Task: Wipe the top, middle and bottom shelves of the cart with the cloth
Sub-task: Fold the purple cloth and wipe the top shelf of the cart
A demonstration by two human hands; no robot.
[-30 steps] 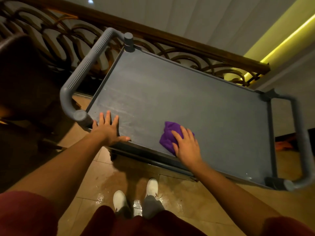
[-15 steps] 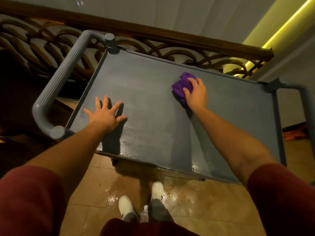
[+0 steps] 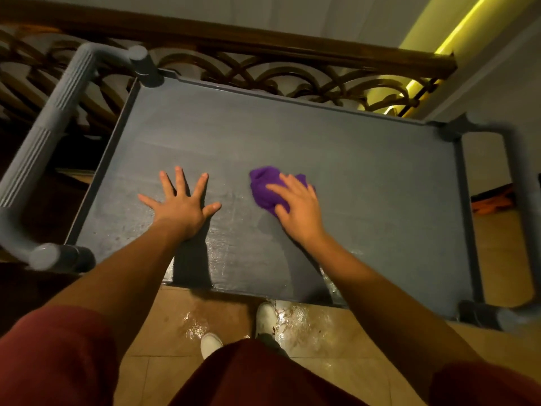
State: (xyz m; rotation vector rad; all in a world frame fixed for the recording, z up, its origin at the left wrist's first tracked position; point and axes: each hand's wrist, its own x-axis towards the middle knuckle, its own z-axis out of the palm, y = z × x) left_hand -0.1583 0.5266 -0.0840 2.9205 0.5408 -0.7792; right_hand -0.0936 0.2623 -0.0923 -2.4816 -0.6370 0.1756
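Since half a second earlier, the cloth [image 3: 268,190] had been drawn back from the far edge of the top shelf [image 3: 366,186] to its middle, and the left hand [image 3: 181,205] had been shifted further in from the near left corner.

The purple cloth was bunched under the right hand [image 3: 297,205], pinned flat to the shelf by the fingers and palm rather than gripped in a fist; part of it bulged out ahead of the fingertips. The left hand was held open, fingers spread, pressed flat on the bare shelf, grasping nothing, and was judged to be steadying the cart [image 3: 44,148].

The cloth was judged light, soft and limp, likely to crumple and slip out from under the palm if only pushed; it would be best taken as a wad, with the fingers curled over its top. The shelf looked hard, flat and smooth, with wet streaks near its front edge, so little drag was expected. The cart could be expected to roll under a hard stroke. The middle and bottom shelves were hidden beneath the top one.
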